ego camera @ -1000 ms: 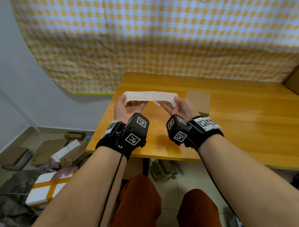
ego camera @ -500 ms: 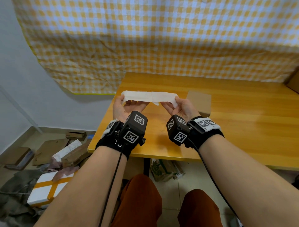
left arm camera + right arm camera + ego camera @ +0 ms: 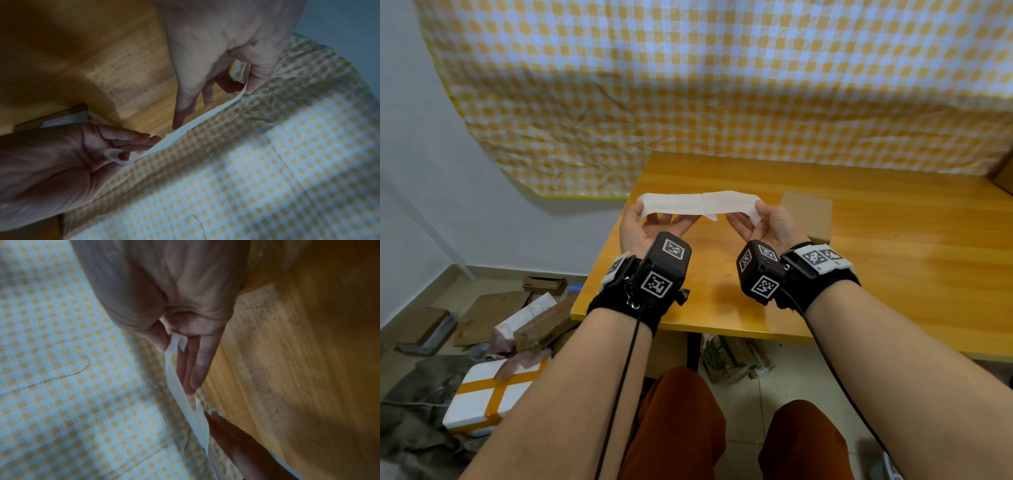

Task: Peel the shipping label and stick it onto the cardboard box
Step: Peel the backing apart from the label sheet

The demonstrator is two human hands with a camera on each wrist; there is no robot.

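Yellow-checked cloth hangs behind the orange wooden bench [image 3: 893, 274], and both hands hold the long white paper shipping label [image 3: 698, 204] above its near left corner. Left hand [image 3: 640, 226] and right hand [image 3: 770, 222] each pinch an end. It looks thin, floppy, easily creased; corners seem the best hold. Small brown cardboard box [image 3: 806, 212] sits right, partly hidden.

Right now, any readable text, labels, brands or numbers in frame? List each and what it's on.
No readable words or numbers in any view.
Label, pinched at its ends by the left hand and right hand: side facing the head camera is blank, only faint pinkish show-through.
Box: plain cardboard, no print visible.
Wrist units: black-and-white square marker codes, no letters.
Packet under the table: print too small to read.
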